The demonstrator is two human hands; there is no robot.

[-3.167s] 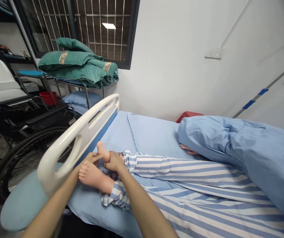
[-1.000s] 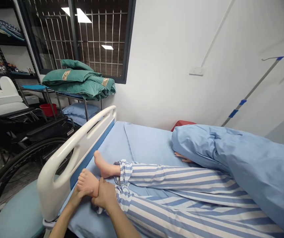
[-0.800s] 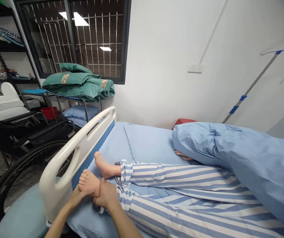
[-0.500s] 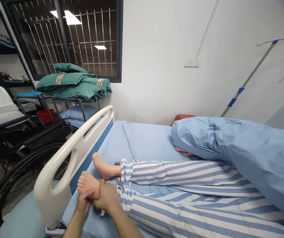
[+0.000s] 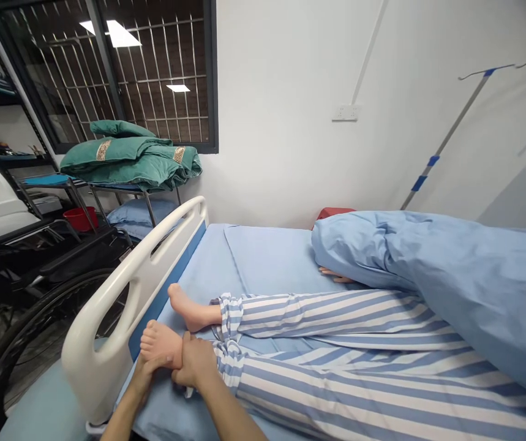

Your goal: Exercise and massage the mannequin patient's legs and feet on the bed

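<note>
Both hands had shifted from the far foot (image 5: 190,310) to the near foot (image 5: 160,343) since the view of about three seconds earlier. Near foot position: foot end of the bed (image 5: 272,254), close to the corner formed with the bed's near edge, toes directed upward and toward the footboard (image 5: 76,343).

Left hand (image 5: 145,372): thumb laid across the near foot, remaining fingers underneath and hidden; grip held the forefoot. Right hand (image 5: 198,361): fingers wrapped around the same foot at its ankle end, just beside the bunched cuff of the striped trousers (image 5: 318,312).

Far foot: rested on its heel just beyond the right hand, inner side toward the near foot, with the trouser cuff gathered above it. Blue quilt (image 5: 395,245): folded back across the upper legs; a resting hand (image 5: 335,275) protruded from beneath its edge.

Wheelchair (image 5: 67,260): located outside the footboard. Green bedding (image 5: 129,160): piled on a stand below the window (image 5: 152,79).
</note>
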